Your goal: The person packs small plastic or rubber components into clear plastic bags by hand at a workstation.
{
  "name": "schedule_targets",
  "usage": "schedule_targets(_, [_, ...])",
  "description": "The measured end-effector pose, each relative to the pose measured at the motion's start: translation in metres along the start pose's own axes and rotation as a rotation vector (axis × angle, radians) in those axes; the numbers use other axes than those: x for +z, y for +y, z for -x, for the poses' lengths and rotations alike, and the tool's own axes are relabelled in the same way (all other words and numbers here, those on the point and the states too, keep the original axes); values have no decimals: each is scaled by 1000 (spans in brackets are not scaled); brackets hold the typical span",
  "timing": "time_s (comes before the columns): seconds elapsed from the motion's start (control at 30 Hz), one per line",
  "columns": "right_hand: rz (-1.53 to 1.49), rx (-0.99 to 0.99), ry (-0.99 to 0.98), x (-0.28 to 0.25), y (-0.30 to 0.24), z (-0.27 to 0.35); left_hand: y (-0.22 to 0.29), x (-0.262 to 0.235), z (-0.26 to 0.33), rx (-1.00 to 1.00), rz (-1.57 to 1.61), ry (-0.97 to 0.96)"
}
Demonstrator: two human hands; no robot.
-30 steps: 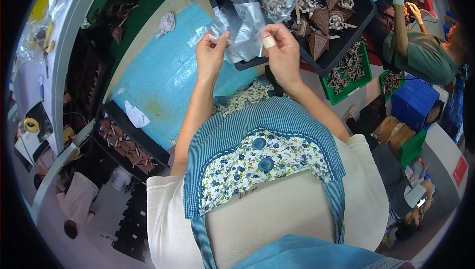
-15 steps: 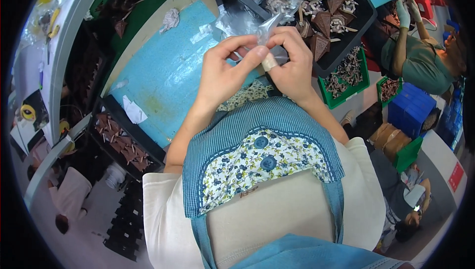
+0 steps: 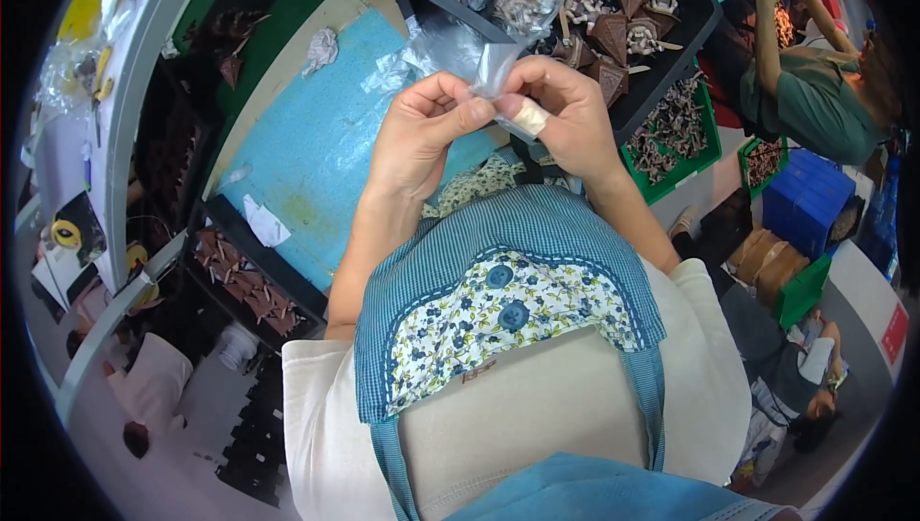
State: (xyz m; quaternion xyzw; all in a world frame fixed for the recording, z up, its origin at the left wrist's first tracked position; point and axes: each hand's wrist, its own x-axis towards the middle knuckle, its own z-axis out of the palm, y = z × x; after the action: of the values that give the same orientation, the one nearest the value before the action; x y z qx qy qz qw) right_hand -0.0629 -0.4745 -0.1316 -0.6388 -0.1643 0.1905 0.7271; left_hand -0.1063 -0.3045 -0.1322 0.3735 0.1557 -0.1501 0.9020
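Note:
A clear plastic bag [image 3: 494, 69] is pinched between my two hands, in front of my chest. My left hand [image 3: 418, 130] has its thumb and forefinger pressed together on the bag's left side. On the other side my right hand [image 3: 567, 120] grips the film with bent fingers; a pale wrap [image 3: 530, 116] covers its thumb. Whether anything lies inside the bag I cannot make out. Just beyond my hands is a black tray [image 3: 704, 18] with brown cone-shaped pieces [image 3: 610, 34] and several clear-bagged pieces [image 3: 529, 11].
A blue work surface [image 3: 307, 152] lies to my left, with crumpled white paper [image 3: 322, 46] on it. Another black tray [image 3: 259, 251] of brown pieces stands at its near left edge. Green bins [image 3: 711, 133] of small parts are at right. A co-worker [image 3: 815, 104] is at far right.
My hands have turned slightly and moved a little apart, still gripping the bag, whose upper edge now stands up between them. The co-worker's gloved hands have shifted left and up.

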Motion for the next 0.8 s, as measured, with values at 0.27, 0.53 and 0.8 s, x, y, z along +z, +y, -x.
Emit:
schedule_targets(0.27, [-630, 139, 324, -5, -6, -11, 7, -27, -5, 328, -398, 276])
schedule_targets(0.53, [-466, 2, 335, -2, -7, -16, 37, 11, -11, 643, -1011, 371])
schedule_targets(0.8, [223, 115, 93, -41, -42, -17, 10, 17, -45, 294, -716, 136])
